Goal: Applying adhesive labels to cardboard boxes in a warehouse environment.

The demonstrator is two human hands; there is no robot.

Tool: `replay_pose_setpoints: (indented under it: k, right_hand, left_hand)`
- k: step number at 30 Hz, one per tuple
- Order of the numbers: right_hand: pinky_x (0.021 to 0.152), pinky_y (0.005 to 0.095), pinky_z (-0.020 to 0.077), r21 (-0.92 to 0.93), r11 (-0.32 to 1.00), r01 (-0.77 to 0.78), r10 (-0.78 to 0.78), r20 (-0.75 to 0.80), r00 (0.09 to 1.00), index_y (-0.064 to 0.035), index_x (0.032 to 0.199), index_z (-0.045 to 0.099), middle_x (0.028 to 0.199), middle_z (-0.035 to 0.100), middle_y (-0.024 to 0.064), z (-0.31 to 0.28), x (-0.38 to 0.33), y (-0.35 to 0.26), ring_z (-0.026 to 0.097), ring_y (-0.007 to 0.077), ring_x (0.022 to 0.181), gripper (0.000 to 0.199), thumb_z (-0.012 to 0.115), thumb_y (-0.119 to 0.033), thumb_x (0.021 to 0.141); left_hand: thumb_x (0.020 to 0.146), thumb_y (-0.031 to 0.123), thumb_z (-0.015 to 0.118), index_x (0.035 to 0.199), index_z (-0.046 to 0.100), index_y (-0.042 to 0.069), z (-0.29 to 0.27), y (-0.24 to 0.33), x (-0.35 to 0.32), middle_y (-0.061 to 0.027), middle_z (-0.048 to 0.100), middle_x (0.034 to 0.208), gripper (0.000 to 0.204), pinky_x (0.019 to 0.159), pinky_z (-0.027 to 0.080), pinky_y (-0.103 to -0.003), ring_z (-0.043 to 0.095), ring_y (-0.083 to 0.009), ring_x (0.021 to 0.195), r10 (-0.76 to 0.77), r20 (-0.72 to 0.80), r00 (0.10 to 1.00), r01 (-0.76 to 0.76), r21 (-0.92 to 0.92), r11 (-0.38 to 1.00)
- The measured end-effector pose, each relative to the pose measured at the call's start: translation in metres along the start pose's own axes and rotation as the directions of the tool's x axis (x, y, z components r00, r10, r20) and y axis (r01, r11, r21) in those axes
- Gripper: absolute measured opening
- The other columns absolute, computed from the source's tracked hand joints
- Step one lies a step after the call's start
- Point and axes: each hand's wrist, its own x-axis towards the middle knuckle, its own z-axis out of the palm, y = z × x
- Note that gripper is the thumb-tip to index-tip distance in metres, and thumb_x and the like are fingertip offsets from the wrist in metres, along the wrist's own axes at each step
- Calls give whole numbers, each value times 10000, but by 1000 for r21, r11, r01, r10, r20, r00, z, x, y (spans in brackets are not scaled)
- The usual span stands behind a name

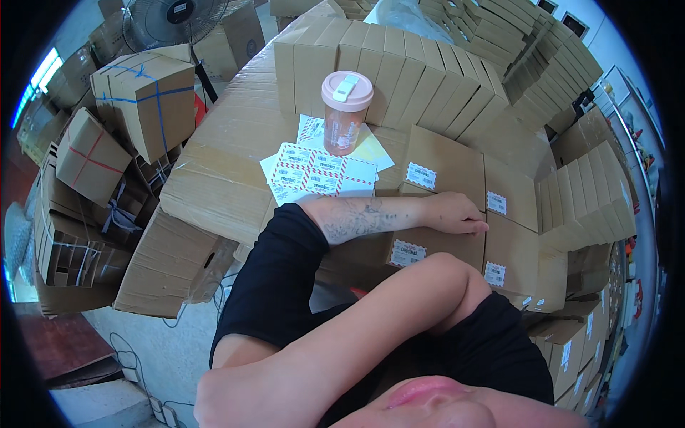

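My left hand (457, 214) rests palm down on a group of flat brown cardboard boxes (446, 153). Its fingers are curled in, and nothing shows in them. White labels with zigzag edges (421, 175) are stuck on the boxes around it. Across my body, my right forearm runs to the lower left, where my right hand (228, 399) is bent near my left upper arm; its fingers are hidden. Beyond my left forearm lie sheets of red-striped labels (321, 173). A pink lidded cup (344, 118) stands on the papers behind them.
A row of upright cardboard boxes (385, 68) lines the table's far side. More box stacks stand at the right (581, 185) and back right. Tied cartons (146, 103) are piled at left near a fan (175, 21). Cables (128, 349) lie on the floor.
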Motion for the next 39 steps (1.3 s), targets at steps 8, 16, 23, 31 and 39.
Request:
replay_pose_setpoints:
  k: [8, 16, 23, 31, 39]
  right_hand:
    - [682, 375, 439, 41, 993, -107, 101, 114, 988, -63, 980, 645, 915, 616, 121, 21, -1, 15, 584, 279, 808, 241, 508, -261, 962]
    - [720, 385, 437, 55, 979, -198, 178, 251, 951, -72, 990, 640, 944, 617, 126, 8, 3, 19, 585, 283, 849, 248, 498, -274, 964]
    - [753, 394, 435, 22, 965, -261, 233, 382, 895, -80, 998, 635, 970, 618, 130, -44, 27, 8, 586, 287, 885, 254, 489, -285, 965]
    - [790, 404, 433, -5, 967, -254, 220, 513, 830, -89, 1008, 631, 999, 619, 134, -53, 51, 18, 586, 291, 926, 261, 478, -297, 966]
    - [828, 414, 431, -39, 962, -269, 233, 630, 741, -98, 1018, 626, 1028, 620, 139, -59, 72, -1, 587, 295, 967, 269, 468, -310, 968]
  left_hand:
    - [998, 426, 480, 864, 720, 102, 7, -10, 5, -95, 709, 831, 426, 760, 509, -419, 669, -312, 812, 12, 9, 1000, -11, -71, 997]
    - [1004, 439, 470, 877, 721, 99, 6, -13, 6, -62, 725, 847, 441, 767, 513, -391, 677, -268, 812, 46, 27, 999, -43, -85, 995]
    - [1011, 449, 461, 897, 724, 102, 7, -11, 10, -50, 730, 852, 451, 783, 519, -372, 687, -242, 824, -3, 89, 996, 11, -82, 997]
    - [1013, 448, 460, 905, 728, 94, 4, -12, 8, -69, 728, 845, 457, 780, 522, -370, 690, -240, 810, 21, 73, 997, -13, -111, 994]
    - [1000, 418, 478, 893, 730, 109, 6, -16, 7, -73, 724, 855, 412, 768, 510, -384, 683, -256, 816, -7, 68, 998, 14, -99, 995]
